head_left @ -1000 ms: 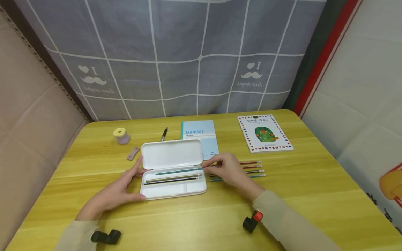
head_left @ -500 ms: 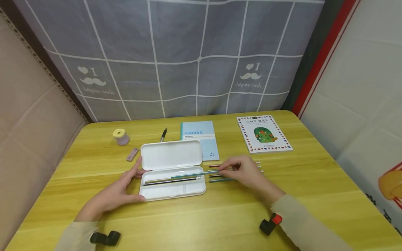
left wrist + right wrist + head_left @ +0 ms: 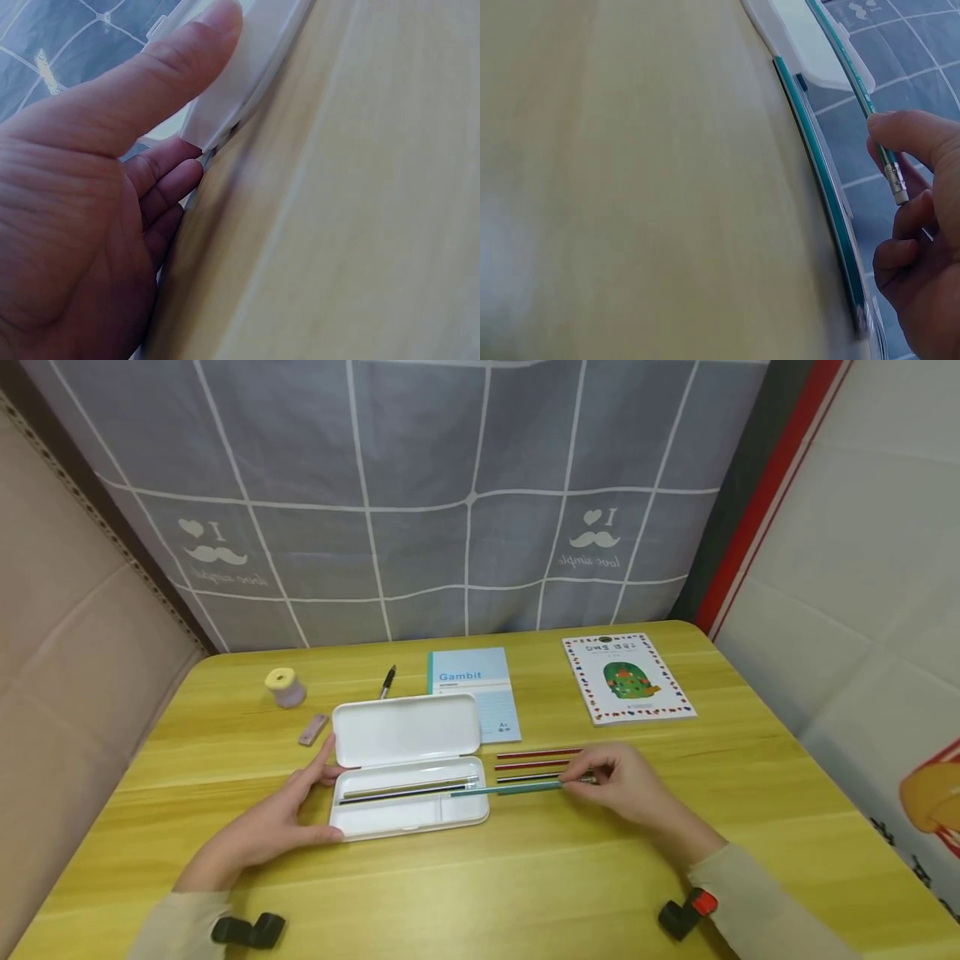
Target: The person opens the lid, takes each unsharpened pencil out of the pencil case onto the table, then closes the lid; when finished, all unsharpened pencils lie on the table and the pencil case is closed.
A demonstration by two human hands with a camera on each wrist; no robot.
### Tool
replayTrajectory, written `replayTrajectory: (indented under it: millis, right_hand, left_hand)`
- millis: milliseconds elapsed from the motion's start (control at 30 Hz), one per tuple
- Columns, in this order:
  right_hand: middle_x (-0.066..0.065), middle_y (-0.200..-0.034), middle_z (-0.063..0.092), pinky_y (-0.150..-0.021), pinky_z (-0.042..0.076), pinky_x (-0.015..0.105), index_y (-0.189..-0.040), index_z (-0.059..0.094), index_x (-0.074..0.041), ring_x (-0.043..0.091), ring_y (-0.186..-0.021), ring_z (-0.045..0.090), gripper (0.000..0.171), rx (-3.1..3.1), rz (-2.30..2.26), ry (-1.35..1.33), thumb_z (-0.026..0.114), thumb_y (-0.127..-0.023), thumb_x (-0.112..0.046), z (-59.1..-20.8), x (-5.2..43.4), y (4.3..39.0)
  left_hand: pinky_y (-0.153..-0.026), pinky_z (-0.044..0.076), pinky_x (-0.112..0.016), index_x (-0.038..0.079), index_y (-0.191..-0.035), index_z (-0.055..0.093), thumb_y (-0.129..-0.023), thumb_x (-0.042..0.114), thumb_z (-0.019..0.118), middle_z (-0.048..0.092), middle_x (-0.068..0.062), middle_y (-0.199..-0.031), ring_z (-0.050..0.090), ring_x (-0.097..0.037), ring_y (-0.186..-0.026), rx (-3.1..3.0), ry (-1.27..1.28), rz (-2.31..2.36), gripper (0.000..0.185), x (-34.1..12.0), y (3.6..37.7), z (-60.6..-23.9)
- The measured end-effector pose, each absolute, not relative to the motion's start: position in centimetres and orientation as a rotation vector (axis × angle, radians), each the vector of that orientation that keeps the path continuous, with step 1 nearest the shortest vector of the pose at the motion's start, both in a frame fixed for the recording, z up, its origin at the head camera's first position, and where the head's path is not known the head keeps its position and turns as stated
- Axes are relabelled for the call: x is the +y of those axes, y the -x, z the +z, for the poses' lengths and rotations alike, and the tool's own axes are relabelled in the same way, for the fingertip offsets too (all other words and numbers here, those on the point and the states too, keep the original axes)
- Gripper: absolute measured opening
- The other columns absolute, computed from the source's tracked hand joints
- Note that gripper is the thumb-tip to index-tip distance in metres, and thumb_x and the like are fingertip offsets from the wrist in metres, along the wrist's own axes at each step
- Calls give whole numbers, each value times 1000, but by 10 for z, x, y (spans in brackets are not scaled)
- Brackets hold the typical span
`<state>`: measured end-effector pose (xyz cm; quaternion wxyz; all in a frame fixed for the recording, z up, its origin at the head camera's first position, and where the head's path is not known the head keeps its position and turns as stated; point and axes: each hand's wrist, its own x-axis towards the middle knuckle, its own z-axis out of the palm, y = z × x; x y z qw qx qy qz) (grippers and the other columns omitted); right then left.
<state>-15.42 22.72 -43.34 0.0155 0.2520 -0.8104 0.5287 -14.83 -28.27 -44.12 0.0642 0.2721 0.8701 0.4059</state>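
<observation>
A white pencil case (image 3: 406, 802) lies with its lid (image 3: 406, 731) folded back. Several pencils (image 3: 405, 790), olive and black among them, rest inside the tray. My left hand (image 3: 281, 814) holds the case's left end, thumb at the front corner and fingers by the hinge side. Between thumb and fingers, my right hand (image 3: 622, 781) pinches a teal pencil (image 3: 844, 60) near its eraser end. The pencil's far tip reaches over the case's right rim. Under the right hand, red pencils (image 3: 534, 766), a black one and another teal pencil (image 3: 817, 157) lie on the table, partly hidden.
Behind the case lie a light blue notebook (image 3: 491, 697) and a black pen (image 3: 387, 681). A pink eraser (image 3: 312, 729) and a yellow-topped round container (image 3: 286, 687) are at the left. A picture-covered book (image 3: 629, 679) lies at the back right of the wooden table (image 3: 450, 893).
My right hand has moved right and toward me, drawing the teal pencil from above the case's rear part to its right rim. My left hand has stayed at the case.
</observation>
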Motion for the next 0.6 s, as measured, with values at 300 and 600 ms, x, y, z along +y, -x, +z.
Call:
replayTrajectory:
  millis: [300,600]
  right_hand:
    - [8,-88,75,-50,38,24,-90,81,-4,5,-60,45,7,-2583,1577,-693,82,-86,2,-435,258,146]
    - [9,-88,75,-48,38,24,-88,82,-8,4,-58,45,11,-2613,1520,-710,83,-85,2,-438,267,144]
  left_hand:
    - [-107,13,0,23,-169,-3,-84,28,89,54,-11,-149,41,-2,-131,2633,-777,1213,126,-282,147,-441]
    - [-107,13,-1,22,-169,-3,-83,28,89,54,-10,-149,42,-3,-129,2645,-798,1198,127,-283,147,-441]
